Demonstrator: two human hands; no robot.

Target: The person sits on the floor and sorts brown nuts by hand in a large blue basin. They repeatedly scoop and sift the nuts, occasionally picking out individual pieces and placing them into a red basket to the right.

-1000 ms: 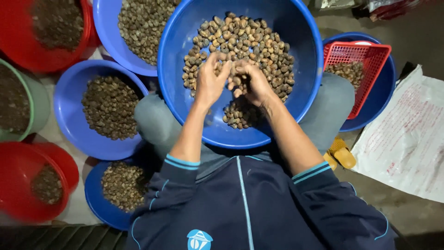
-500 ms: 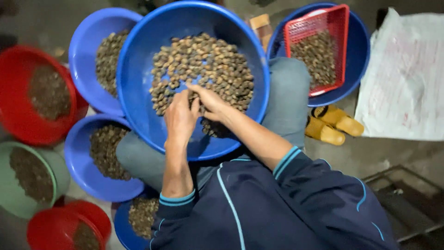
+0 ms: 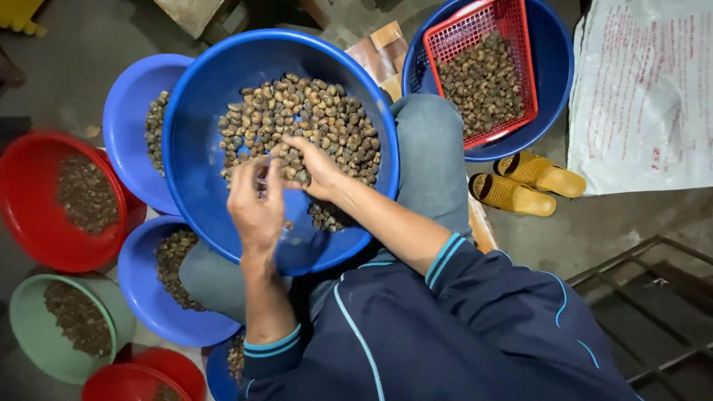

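Both hands in big blue basin (image 3: 194, 148) on lap: left hand (image 3: 256, 208) fingers loosely curled, right hand (image 3: 312, 167) pinching nuts (image 3: 312, 119). Better rake small batches, basin level.

The scene is lit softly and rather dimly from above; a faint sheen is seen on the rim of the large blue basin (image 3: 223, 89). Corners far from it fall dark. Focus is sharp, edges slightly bowed
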